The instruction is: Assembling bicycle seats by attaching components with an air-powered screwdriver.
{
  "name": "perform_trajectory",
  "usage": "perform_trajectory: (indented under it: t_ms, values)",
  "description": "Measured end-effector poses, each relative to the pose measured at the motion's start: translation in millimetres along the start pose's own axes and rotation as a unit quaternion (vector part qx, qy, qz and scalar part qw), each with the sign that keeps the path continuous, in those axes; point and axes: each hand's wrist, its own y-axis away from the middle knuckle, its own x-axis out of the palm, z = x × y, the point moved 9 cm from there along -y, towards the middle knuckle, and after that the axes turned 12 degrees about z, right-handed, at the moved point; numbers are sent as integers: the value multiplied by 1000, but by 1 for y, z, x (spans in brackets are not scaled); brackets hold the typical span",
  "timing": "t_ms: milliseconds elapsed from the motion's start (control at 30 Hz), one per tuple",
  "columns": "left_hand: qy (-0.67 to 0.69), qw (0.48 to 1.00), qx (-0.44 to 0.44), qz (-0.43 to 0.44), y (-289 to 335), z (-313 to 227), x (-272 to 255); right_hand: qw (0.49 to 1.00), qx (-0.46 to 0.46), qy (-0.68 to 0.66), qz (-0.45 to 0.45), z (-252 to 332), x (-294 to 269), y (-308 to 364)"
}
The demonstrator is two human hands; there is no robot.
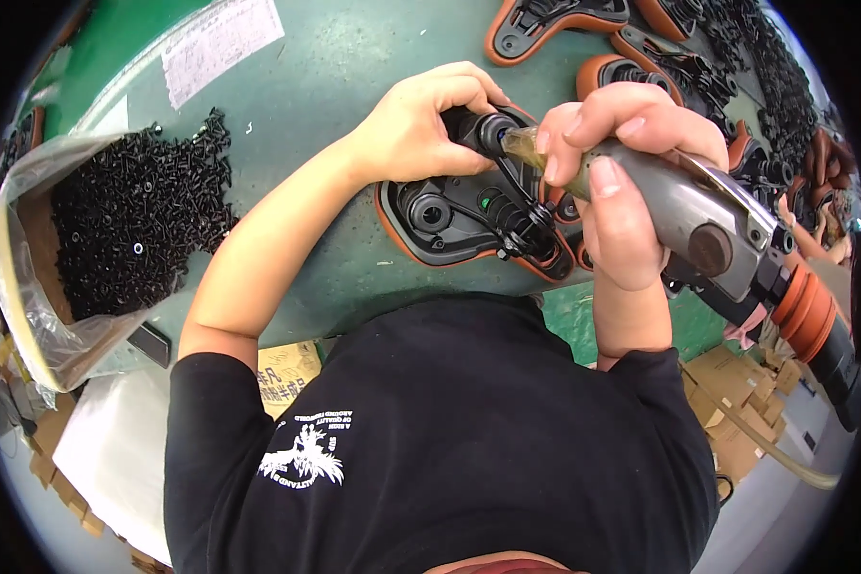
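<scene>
A bicycle saddle [440, 251] lies upside down on the green table, showing its black underside, orange-brown edge and black springs. My left hand [416, 124] grips it at the far end, fingers and thumb around a round black spring mount [494, 132]. In my right hand [631, 153] is a grey metal power screwdriver [679, 206], held at a slant from the lower right. Its tip, wrapped in yellowish tape [524, 145], meets the round mount. The bit and any screw under it are hidden.
Black screws [139, 220] spill from a plastic-lined box [14, 258] at the left. More upturned saddles [545, 29] lie at the far right, near heaped black parts [770, 81]. A paper sheet [222, 48] lies far left. Cardboard boxes [737, 407] stand below, near a hose [775, 448].
</scene>
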Motion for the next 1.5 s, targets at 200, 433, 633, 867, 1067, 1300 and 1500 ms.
perform_trajectory:
  t_ms: [200, 433, 633, 867, 1067, 1300, 1500]
  values:
    - [-14, 1000, 3, -5, 0, 3, -1, 998, 27, 57, 30, -21, 10, -10]
    - [-42, 999, 20, -25, 6, -6, -6, 1000, 24, -4, -8, -1, 6, -17]
    - [-76, 978, -119, -151, 83, -7, -125, 988, -27, -85, -127, 10, -47, 3]
    - [-339, 741, -195, -545, 210, -40, -285, 907, 220, -87, -349, -116, -100, 10]
    - [-463, 816, -335, -89, 192, -31, -138, 870, 294, -133, -374, -171, -80, 16]
    - [-473, 807, -322, -143, 209, -12, -127, 894, 386, -206, -93, -113, 29, 60]
    - [-510, 792, -281, -186, 208, -23, -130, 872, 463, -160, 4, -61, 43, 117]
